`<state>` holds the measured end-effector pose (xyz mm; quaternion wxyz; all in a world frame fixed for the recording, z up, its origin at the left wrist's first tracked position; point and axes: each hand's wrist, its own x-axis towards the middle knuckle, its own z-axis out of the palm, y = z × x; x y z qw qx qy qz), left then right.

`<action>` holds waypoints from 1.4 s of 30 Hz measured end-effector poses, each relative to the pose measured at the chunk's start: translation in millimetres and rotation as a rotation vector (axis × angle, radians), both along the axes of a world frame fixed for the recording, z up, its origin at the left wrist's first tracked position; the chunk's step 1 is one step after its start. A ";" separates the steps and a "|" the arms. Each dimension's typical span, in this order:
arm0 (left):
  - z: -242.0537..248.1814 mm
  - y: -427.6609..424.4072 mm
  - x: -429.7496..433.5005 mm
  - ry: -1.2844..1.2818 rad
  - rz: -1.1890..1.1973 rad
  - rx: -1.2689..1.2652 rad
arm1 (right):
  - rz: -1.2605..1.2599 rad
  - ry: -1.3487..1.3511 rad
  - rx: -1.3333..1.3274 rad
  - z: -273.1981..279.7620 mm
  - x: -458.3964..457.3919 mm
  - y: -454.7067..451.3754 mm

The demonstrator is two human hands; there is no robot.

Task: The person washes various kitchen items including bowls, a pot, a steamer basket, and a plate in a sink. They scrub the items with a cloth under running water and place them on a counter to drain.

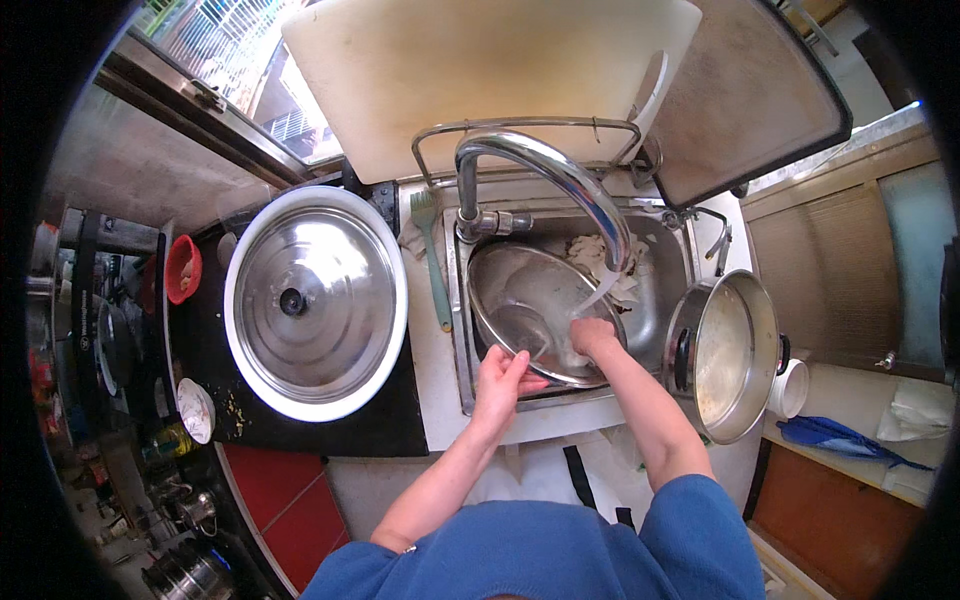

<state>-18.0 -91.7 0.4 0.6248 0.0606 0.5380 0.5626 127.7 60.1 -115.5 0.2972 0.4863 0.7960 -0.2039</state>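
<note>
A stainless steel bowl (517,281) sits tilted in the metal sink (660,330) under the chrome faucet (555,157). Water runs from the spout into the bowl. My left hand (506,381) grips the bowl's near rim, thumb on top and fingers beneath. Inside the bowl, at its right side, my right hand (592,337) is closed in the stream; whether anything is in it is hidden. Pale wet scraps (592,251) lie in the sink behind the bowl.
Left of the sink lie a green silicone brush (431,255) and a white-rimmed basin with a steel lid (337,300). A deep steel pot (739,356) stands at the sink's right edge. Behind the faucet lean cutting boards (480,67) in a wire rack.
</note>
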 end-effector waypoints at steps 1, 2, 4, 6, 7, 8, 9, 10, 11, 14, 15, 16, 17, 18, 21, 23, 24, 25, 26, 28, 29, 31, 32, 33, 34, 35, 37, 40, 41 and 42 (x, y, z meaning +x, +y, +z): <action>0.9 -0.4 -0.6 0.007 -0.001 0.001 | 0.008 -0.040 -0.025 1.6 3.6 -1.7; 2.5 -2.4 -2.3 0.009 0.001 0.007 | 0.022 -0.076 -0.051 1.8 4.2 -2.9; -3.7 -5.1 1.0 0.006 0.002 0.002 | -0.079 0.010 0.055 -17.4 8.9 12.8; -3.8 4.9 10.6 -0.052 -0.037 0.004 | -0.326 0.147 0.299 -72.3 37.2 45.2; -3.5 8.2 10.6 -0.050 -0.042 0.006 | -0.419 0.320 0.379 -85.6 32.8 54.8; -1.8 12.2 12.9 -0.074 -0.067 0.013 | -0.494 0.496 0.466 -94.4 32.7 65.9; -3.9 5.8 5.5 -0.071 -0.052 -0.006 | -0.432 0.677 0.468 -83.3 -2.7 59.3; -5.9 0.9 -0.3 -0.048 -0.037 -0.027 | -0.359 0.850 0.464 -63.3 -37.2 52.8; -7.4 -4.5 -5.4 -0.036 -0.015 -0.039 | -0.187 0.903 0.459 -38.2 -67.5 42.5; -4.4 -4.4 -6.3 -0.017 0.019 -0.010 | -0.365 1.129 0.223 3.2 -121.7 19.6; -0.7 -2.9 -4.8 -0.013 0.009 -0.020 | -0.122 1.129 0.357 -1.1 -127.2 20.0; 2.5 -1.8 -3.9 -0.008 0.002 -0.032 | 0.125 1.116 0.483 -3.5 -130.0 22.1; 4.6 -0.7 -3.6 -0.007 0.001 -0.032 | 0.124 1.117 0.484 -7.7 -127.2 30.3; 8.3 1.3 -3.6 -0.031 0.019 -0.016 | 0.079 0.826 0.446 -23.2 -115.7 45.6; 3.7 4.7 -2.8 -0.058 -0.003 0.009 | -0.119 0.440 0.324 -67.0 -44.9 80.6; 3.6 7.7 -2.3 -0.052 -0.020 0.012 | -0.404 0.363 0.235 -68.2 -15.2 77.3; 8.4 12.5 0.7 -0.072 0.001 0.022 | -0.502 0.330 0.212 -64.9 -2.5 73.3; 11.7 15.1 1.7 -0.084 0.034 0.031 | -0.425 0.335 0.246 -52.4 -2.3 69.7; 1.8 14.6 4.8 -0.062 0.011 0.029 | -0.350 0.337 0.282 -38.3 1.0 65.5; -3.0 11.9 4.1 -0.031 -0.006 0.034 | -0.307 0.599 0.172 22.2 -8.5 36.5; -3.0 12.2 4.4 -0.003 -0.038 0.044 | -0.273 0.854 0.064 59.3 -13.1 21.3; -1.3 11.6 1.6 -0.007 -0.038 0.053 | -0.253 1.071 -0.099 116.3 -18.6 -3.3; -0.6 11.5 2.1 -0.015 -0.047 0.056 | -0.221 1.156 -0.159 134.4 -23.3 -15.1; -0.9 10.9 2.3 -0.021 -0.059 0.060 | -0.192 1.238 -0.216 144.6 -30.2 -25.3; -3.5 10.2 1.8 -0.029 -0.065 0.048 | -0.146 1.241 -0.248 142.6 -41.2 -28.8; -5.9 8.1 0.0 -0.035 -0.067 0.033 | -0.097 1.245 -0.284 136.7 -56.0 -28.9; -6.9 2.2 1.3 -0.029 -0.072 0.027 | -0.331 1.131 -0.388 112.5 -86.4 -17.3; -2.2 -4.4 2.8 0.044 -0.077 0.020 | -0.492 1.067 -0.471 43.2 -123.5 13.0; -4.5 -7.0 -0.8 0.051 -0.078 0.015 | -0.574 1.003 -0.509 30.2 -136.0 19.7; -5.7 -6.0 0.1 0.024 -0.072 0.032 | -0.590 1.008 -0.496 1.1 -133.0 33.2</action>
